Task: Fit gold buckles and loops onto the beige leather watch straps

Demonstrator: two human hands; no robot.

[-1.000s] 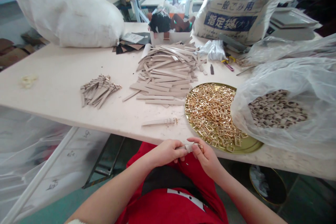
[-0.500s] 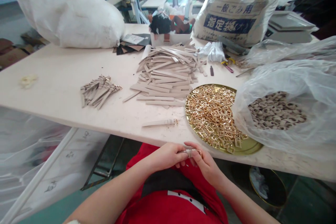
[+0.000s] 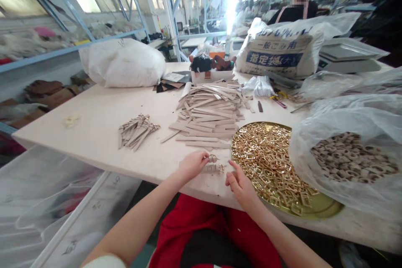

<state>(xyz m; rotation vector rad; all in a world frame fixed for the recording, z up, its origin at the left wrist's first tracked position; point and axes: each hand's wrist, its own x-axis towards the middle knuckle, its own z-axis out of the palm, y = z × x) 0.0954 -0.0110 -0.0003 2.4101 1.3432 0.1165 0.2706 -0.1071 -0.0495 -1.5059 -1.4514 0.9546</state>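
Strap (image 3: 212, 159) with a gold buckle at its end is pinched in the fingers of your left hand (image 3: 191, 165), just above the near edge of the tabletop (image 3: 94, 134). A second strap (image 3: 215, 168) lies flat just beside it. Your right hand (image 3: 239, 183) rests loosely uncurled, holding nothing, beside the tray (image 3: 323, 209) of buckles (image 3: 266, 155). A strap pile (image 3: 207, 113) lies farther back.

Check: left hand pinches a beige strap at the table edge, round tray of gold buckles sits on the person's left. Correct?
No. Head view: the round tray of gold buckles sits on the person's right, by the right hand. The left hand does pinch the beige strap at the table edge.
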